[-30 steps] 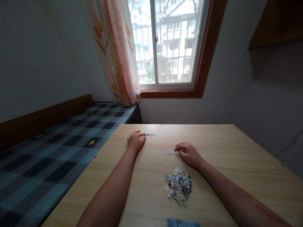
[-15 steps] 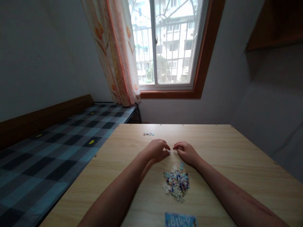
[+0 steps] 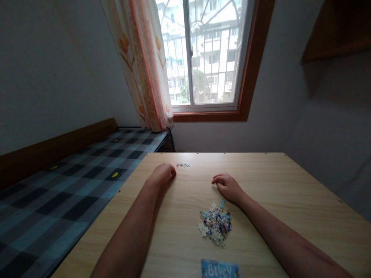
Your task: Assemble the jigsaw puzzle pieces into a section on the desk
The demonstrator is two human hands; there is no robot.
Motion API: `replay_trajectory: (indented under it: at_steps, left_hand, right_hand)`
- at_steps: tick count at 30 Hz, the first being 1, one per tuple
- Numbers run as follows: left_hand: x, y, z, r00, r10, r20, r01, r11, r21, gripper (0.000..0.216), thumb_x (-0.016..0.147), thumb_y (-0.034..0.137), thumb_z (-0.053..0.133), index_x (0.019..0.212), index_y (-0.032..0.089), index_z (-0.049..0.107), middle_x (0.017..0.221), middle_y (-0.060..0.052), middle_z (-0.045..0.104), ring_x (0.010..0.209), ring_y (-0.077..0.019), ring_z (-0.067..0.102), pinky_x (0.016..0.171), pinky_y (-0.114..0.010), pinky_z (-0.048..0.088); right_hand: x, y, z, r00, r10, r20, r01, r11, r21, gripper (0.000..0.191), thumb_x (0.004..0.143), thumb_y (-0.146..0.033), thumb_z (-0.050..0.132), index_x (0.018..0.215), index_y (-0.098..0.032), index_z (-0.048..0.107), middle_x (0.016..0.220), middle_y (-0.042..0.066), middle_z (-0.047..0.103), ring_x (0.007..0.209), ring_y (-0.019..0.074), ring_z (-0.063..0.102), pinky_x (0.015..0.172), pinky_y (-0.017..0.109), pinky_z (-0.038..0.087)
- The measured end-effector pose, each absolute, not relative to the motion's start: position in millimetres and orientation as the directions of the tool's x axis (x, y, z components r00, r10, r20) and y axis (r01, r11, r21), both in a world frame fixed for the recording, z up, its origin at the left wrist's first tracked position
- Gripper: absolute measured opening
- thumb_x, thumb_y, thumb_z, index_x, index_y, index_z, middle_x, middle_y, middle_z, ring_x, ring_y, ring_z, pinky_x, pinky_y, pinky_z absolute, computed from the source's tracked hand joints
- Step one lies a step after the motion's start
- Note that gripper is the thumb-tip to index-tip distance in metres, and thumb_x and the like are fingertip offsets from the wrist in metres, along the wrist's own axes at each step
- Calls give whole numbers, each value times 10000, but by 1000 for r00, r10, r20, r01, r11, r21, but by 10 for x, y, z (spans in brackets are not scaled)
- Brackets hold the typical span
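My left hand point(image 3: 165, 172) is closed, knuckles up, at the far left of the table, just left of and nearer than a short row of joined puzzle pieces point(image 3: 183, 165). The small pale puzzle piece it pinched a moment ago is now hidden by its curled fingers, and none lies where the hand was. Resting on the tabletop right of centre, my right hand point(image 3: 227, 185) is open, fingers loosely stretched to the left. Nearer than it lies a heap of loose puzzle pieces point(image 3: 216, 224), some white side up, with a few blue ones point(image 3: 222, 203) at its top edge.
A blue card or box with "Bluey" lettering point(image 3: 220, 269) lies at the near edge of view on the wooden table point(image 3: 290, 185). A bed with a checked cover point(image 3: 87, 181) stands along the left. Beyond the table are a wall, a curtain point(image 3: 145, 77) and a window point(image 3: 214, 58).
My left hand has moved left and away from my right hand, toward the joined row, and its fingers have turned out of sight. My right hand has stayed in place.
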State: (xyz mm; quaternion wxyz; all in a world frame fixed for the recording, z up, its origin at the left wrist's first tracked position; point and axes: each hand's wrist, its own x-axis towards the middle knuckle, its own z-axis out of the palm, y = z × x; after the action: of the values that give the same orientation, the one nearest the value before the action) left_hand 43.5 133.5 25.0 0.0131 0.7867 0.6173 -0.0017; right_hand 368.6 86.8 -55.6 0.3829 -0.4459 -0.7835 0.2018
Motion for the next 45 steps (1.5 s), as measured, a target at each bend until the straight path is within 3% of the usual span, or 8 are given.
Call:
replay_trajectory:
  at_steps: [7,11,15,24,32,39,45]
  left_hand:
    - [164,1458,2,19,965,263,993,-50,111,306,877,287,554,1100,263,761,1040,-45,763,978,-211,683,831,-274,509]
    - [252,1484,-86,-21,939,342,997,-5,76,273,897,320,537,1001,249,779,1069,-63,745,1027,-233,653,850,-298,509]
    - [347,1463,-109,12,942,335,999,-23,27,311,935,337,487,940,261,788,1038,-73,733,1015,-249,633,812,-319,506]
    - [394,1418,-83,27,937,348,999,-39,27,337,957,327,456,1130,266,739,1092,-66,707,1022,-227,613,827,-295,496]
    - [526,1350,-43,55,965,258,998,-61,18,349,963,293,435,914,220,773,1061,-93,722,1051,-248,597,864,-320,496]
    - [473,1402,-119,67,946,316,997,-79,24,355,973,301,410,1024,229,754,1139,-88,703,1075,-253,575,857,-327,498]
    - [473,1419,-142,93,948,305,995,-101,11,365,982,312,396,932,243,752,1097,-61,717,1046,-251,572,827,-324,493]
  right_hand:
    - [3677,869,-565,-309,848,430,539,529,-655,316,739,-80,501,807,-228,771,965,28,738,967,194,654,962,351,468]
    - [3678,873,-567,-308,850,427,543,526,-655,311,742,-83,505,806,-226,773,961,31,739,956,193,652,953,344,470]
    - [3684,876,-579,-303,853,424,546,520,-657,310,739,-85,506,808,-226,774,972,31,736,967,197,646,957,347,468]
    - [3688,874,-578,-309,851,425,547,525,-652,316,736,-80,507,812,-230,774,972,32,735,971,195,648,959,345,472]
    - [3680,850,-549,-307,854,420,552,519,-652,312,736,-92,503,811,-231,773,974,33,733,967,196,651,959,349,474]
    - [3688,853,-560,-308,855,417,549,518,-656,314,735,-93,506,816,-234,774,986,33,731,982,201,643,966,355,469]
    - [3692,859,-565,-312,853,419,551,522,-651,309,744,-100,504,817,-235,773,982,31,731,981,198,644,957,348,473]
